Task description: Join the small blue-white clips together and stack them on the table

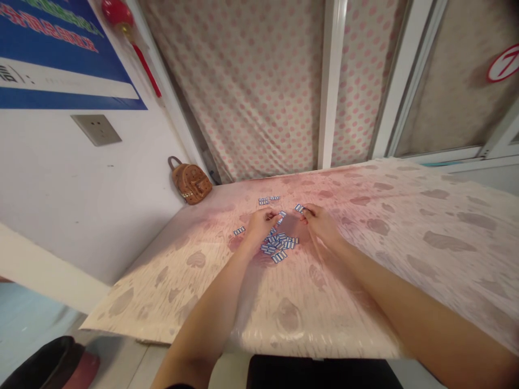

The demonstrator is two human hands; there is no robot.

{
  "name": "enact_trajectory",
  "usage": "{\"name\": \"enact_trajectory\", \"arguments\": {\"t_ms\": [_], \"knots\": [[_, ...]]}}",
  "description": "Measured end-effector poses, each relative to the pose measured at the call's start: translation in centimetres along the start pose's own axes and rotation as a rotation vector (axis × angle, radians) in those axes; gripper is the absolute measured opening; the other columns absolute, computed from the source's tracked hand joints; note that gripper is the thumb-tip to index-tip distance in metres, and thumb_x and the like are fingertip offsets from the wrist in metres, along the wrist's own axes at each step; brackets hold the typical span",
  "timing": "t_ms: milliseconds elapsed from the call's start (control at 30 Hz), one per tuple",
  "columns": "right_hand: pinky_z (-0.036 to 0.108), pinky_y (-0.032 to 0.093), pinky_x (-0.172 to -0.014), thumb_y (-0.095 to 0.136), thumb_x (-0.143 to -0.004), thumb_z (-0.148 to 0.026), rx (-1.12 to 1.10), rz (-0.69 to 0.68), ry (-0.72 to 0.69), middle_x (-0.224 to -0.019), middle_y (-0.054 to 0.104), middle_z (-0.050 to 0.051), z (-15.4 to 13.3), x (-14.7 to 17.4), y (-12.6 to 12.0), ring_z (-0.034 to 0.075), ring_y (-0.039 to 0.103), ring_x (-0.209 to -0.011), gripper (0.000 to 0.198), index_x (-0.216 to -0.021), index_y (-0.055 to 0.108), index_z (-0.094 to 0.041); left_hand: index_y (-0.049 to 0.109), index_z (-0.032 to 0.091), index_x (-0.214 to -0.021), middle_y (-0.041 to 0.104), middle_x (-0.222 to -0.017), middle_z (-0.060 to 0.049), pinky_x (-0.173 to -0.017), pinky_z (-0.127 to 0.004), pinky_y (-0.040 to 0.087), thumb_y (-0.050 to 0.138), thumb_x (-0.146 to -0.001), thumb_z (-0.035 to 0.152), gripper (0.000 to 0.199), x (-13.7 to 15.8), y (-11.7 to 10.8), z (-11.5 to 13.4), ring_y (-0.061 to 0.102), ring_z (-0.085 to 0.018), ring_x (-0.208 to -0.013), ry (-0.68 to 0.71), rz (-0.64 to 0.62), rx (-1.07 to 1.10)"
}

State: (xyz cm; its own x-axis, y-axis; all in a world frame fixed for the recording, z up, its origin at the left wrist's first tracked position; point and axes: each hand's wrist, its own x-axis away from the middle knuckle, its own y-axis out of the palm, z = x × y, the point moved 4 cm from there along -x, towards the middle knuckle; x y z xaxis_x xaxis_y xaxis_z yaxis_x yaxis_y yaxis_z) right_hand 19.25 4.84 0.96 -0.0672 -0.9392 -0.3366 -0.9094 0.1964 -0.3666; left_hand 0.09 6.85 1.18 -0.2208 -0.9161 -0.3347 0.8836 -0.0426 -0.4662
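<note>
My left hand [263, 222] is closed, pinching a small blue-edged white card [281, 215] between thumb and fingers. Across from it, my right hand [318, 219] grips another small blue-and-white card [299, 207] by its edge. Both hands hover over the table, a short gap between them. Just below lies a loose pile of similar cards [279, 246], overlapping at various angles. Several more cards [263, 201] form a neat group beyond my left hand. A single card [239, 230] lies apart to the left. Printing on the cards is too small to read.
A patterned cover drapes the table [344, 302]. At its back left corner stands a small brown backpack [191, 182] against the wall. Dotted curtains [259, 81] and white frames rise behind. A dark and red bin-like container [52, 364] is on the floor at lower left.
</note>
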Motion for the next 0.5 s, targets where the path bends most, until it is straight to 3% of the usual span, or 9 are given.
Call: {"name": "enact_trajectory", "arguments": {"t_ms": [133, 333, 500], "knots": [[0.026, 0.042, -0.058, 0.045, -0.082, -0.024, -0.044, -0.045, -0.008, -0.065, 0.064, 0.001, 0.2, -0.1, 0.3, 0.015, 0.058, -0.06, 0.015, -0.081, 0.06, -0.021, 0.069, 0.015, -0.079, 0.067, -0.078, -0.002, -0.067, -0.022, 0.044, 0.062, -0.083, 0.016, 0.008, 0.0, -0.4, 1.1, 0.061, -0.013, -0.073, 0.15, 0.031, -0.124], [0.025, 0.038, -0.057, 0.053, -0.081, -0.028, 0.044, -0.114, -0.069, -0.067, 0.064, 0.0, -0.3, 0.3, 0.3, 0.014, 0.056, -0.06, 0.011, -0.079, 0.061, -0.021, 0.066, 0.015, -0.077, 0.064, -0.073, -0.001, -0.063, -0.023, 0.044, 0.072, -0.078, 0.021, 0.009, 0.4, -0.3, 2.5, 0.058, -0.013, -0.067, 0.131, -0.039, -0.052], [0.028, 0.043, -0.075, 0.047, -0.083, -0.017, 0.209, -0.136, -0.206, -0.094, 0.072, 0.003, -1.2, 0.7, 0.7, 0.017, 0.064, -0.082, 0.025, -0.089, 0.071, -0.023, 0.065, 0.017, -0.075, 0.065, -0.087, -0.003, -0.08, -0.027, 0.045, 0.076, -0.075, 0.02, 0.011, 0.8, -0.2, 3.2, 0.06, -0.017, -0.089, 0.326, -0.035, -0.19]]}}
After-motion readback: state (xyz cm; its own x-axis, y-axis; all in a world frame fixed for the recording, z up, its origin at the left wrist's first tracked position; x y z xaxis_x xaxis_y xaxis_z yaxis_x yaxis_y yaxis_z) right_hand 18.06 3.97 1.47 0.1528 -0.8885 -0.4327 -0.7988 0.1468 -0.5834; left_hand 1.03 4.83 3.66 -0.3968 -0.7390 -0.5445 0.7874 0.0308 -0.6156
